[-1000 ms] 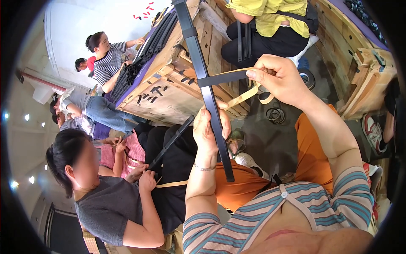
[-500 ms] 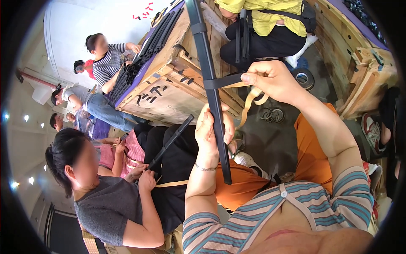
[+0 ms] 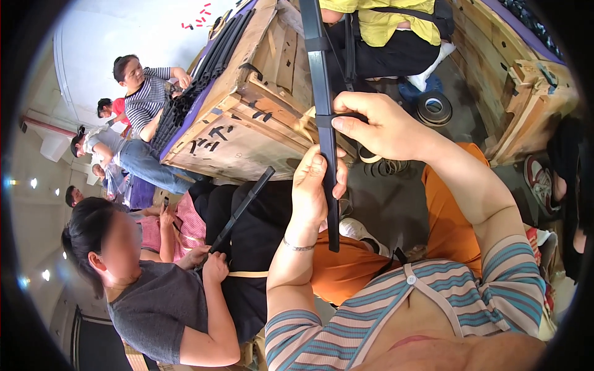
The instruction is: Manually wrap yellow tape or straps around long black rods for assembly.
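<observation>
A long black flat bar (image 3: 320,68) stands steeply upright in front of me. My left hand (image 3: 312,178) is closed around its lower part. Black tape (image 3: 324,121) wraps the bar above that hand, and another band (image 3: 317,44) circles it higher up. Close beside the wrap, my right hand (image 3: 380,125) is closed in a pinch on the tape's loose black strip. Tan backing strip (image 3: 304,127) shows at the bar's left side, and more curls below the right hand. What lies between the right fingertips is partly hidden.
A person in grey (image 3: 161,306) at my left holds a similar black bar (image 3: 244,207). Wooden crates (image 3: 247,139) stand ahead and at right (image 3: 535,105). A tape roll (image 3: 434,109) lies on the floor near a person in yellow (image 3: 396,25). Others work at far left.
My right hand has moved left to the bar, and the stretched black strip is now short beside it. The bar stands more upright. My left hand keeps its hold.
</observation>
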`<state>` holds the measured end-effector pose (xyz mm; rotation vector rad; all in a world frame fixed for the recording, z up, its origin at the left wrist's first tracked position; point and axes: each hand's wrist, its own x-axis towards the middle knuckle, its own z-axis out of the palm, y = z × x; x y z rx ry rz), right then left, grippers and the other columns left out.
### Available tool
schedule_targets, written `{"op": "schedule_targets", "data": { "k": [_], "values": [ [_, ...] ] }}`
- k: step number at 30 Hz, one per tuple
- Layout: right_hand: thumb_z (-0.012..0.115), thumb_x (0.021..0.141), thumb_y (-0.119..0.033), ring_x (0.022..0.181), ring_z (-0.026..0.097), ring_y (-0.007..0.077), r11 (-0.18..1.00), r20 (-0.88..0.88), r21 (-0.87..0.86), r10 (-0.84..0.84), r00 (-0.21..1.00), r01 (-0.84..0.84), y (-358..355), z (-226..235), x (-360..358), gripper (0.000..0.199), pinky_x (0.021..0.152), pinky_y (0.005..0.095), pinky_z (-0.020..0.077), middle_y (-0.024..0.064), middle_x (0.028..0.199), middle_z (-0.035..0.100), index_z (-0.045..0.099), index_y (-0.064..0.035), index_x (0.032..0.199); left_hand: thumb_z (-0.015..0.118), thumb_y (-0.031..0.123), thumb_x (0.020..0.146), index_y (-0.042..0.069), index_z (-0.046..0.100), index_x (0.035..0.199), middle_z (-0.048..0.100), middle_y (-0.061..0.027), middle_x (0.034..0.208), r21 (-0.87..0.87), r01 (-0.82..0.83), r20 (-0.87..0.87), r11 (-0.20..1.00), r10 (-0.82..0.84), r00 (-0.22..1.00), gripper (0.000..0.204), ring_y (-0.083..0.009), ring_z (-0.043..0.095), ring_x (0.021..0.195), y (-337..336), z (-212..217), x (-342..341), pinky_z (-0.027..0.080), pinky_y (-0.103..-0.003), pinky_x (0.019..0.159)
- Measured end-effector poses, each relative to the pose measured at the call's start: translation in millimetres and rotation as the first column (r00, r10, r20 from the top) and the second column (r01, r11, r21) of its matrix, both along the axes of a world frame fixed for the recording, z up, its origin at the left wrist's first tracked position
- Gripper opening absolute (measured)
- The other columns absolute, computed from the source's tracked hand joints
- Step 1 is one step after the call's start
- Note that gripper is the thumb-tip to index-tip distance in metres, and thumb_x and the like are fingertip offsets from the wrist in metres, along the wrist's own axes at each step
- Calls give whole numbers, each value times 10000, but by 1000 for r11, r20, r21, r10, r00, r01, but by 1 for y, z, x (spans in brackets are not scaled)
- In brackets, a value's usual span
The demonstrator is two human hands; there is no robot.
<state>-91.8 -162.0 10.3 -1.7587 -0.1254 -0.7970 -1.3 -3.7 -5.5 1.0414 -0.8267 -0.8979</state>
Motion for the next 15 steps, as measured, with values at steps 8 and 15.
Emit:
{"op": "schedule_targets", "data": {
  "k": [8,15],
  "values": [
    [512,824,-94,615,554,321,986,12,-150,-70,997,71,4,10,-15,114,543,365,423,175,664,538,545,11,855,409,319,927,-29,482,982,470,-70,586,-12,32,-43,999,-32,999,360,-107,374,412,0,1,-5,301,-209,384],
    [527,806,-87,522,517,182,999,-22,-4,-32,999,32,8,12,-17,98,507,310,400,135,599,517,552,7,817,413,355,919,-22,492,895,423,-58,514,-34,239,-165,970,-241,956,385,-99,340,383,-1,0,-2,272,-214,361]
  ]
}}
